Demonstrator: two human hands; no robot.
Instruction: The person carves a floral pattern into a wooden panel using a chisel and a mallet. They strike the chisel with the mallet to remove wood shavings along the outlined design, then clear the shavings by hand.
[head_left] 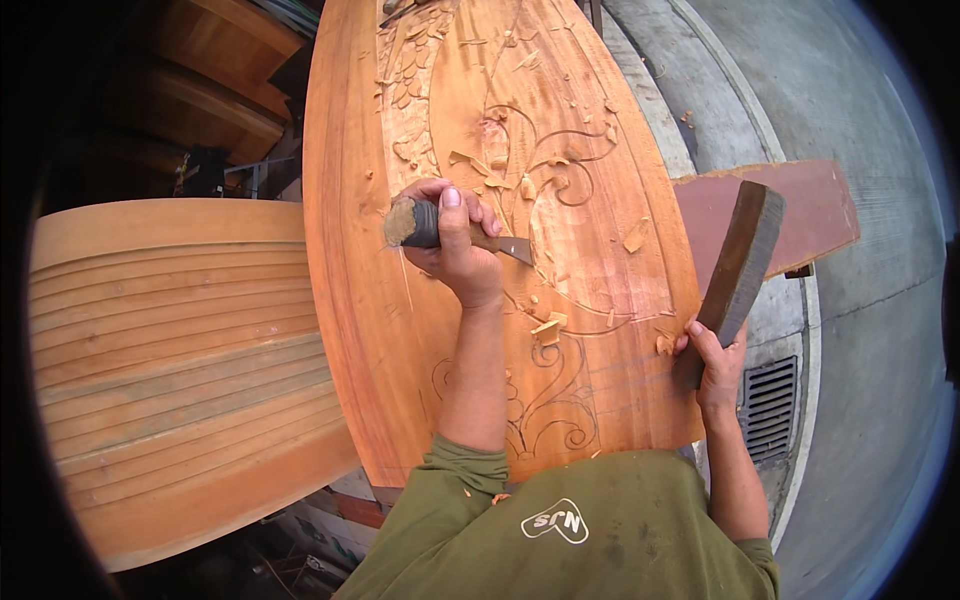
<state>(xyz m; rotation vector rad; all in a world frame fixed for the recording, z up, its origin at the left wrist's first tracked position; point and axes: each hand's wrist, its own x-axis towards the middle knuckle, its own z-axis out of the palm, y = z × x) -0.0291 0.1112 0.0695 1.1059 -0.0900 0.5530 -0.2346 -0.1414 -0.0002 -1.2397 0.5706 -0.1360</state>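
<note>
My left hand (452,235) is closed round the handle of a chisel (515,248), whose flat blade points right and meets the carved face of a large wooden panel (350,300). Dark wrapping covers the handle, and its worn butt end faces left. In my right hand (722,362) is a dark wooden mallet (745,250), a long flat-sided block gripped near its lower end and raised at the panel's right edge. Scroll lines and partly cut leaf shapes mark the panel around the blade. Curled wood shavings (547,332) lie beside the chisel.
A grooved wooden panel (190,350) stretches out to the left. Under the right edge of the carved panel, a reddish board (800,215) juts out over the concrete floor (870,400). A drain grate (770,410) is set in the floor. More wooden boards (215,100) stand at the upper left.
</note>
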